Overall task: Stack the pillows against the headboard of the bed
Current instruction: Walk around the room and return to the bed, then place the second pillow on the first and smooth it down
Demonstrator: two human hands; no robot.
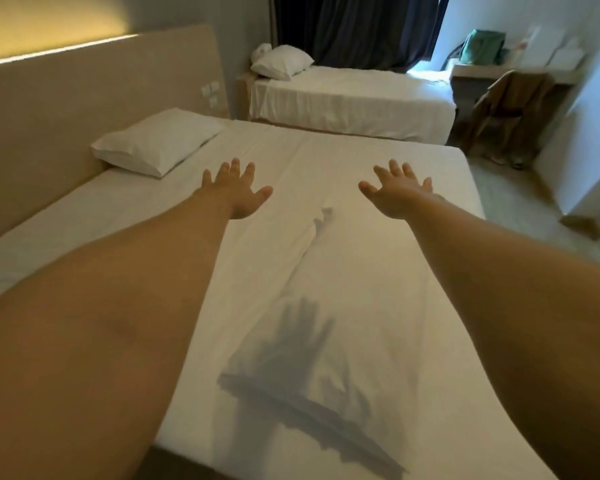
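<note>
Left hand (238, 190): fingers spread, holding nothing, raised over the sheet, likely reaching toward the pillow.
Right hand (397, 195): fingers spread too, empty, well apart from the left.
Pillow (156, 145): flat beside the headboard (94, 88), far-left corner of the bed (378, 278).
Second pillow (280, 65): on the far bed.
Surface: white sheet, creased mid-bed.
Room: dark curtain (364, 29), worktop (513, 76) beyond.
</note>
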